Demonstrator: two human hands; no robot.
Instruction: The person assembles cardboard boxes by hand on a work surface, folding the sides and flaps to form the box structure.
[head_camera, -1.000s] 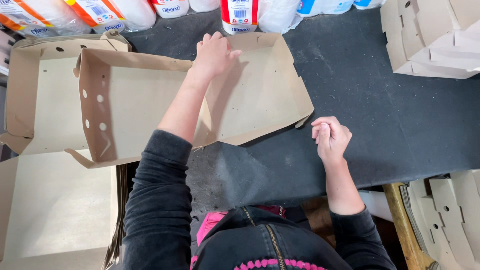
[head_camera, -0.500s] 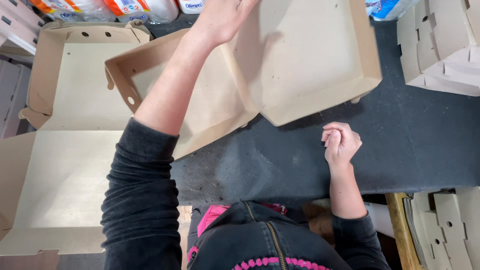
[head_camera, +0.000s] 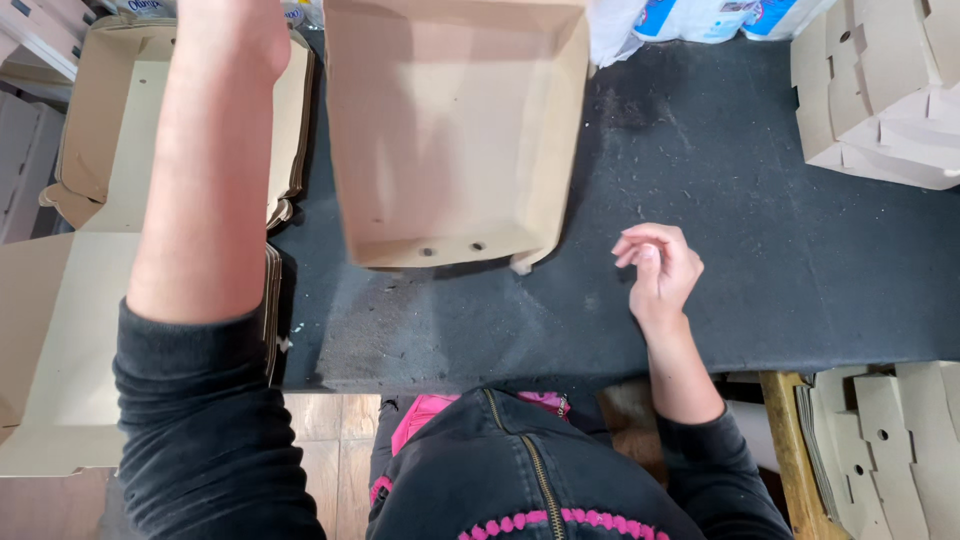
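Right hand (head_camera: 660, 268) rested on dark table (head_camera: 760, 250) beside folded cardboard tray (head_camera: 450, 130), fingers loosely curled, grasping nothing, left hand out of frame, grip untellable.

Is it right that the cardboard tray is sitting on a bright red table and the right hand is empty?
Not quite. The head view shows the table is dark grey, almost black, not bright red. The rest holds: the cardboard tray sits on it, and the right hand is empty, fingers loosely curled.

Tan cardboard tray (head_camera: 440, 130); dark grey table (head_camera: 760, 260); black sleeves (head_camera: 200, 420).
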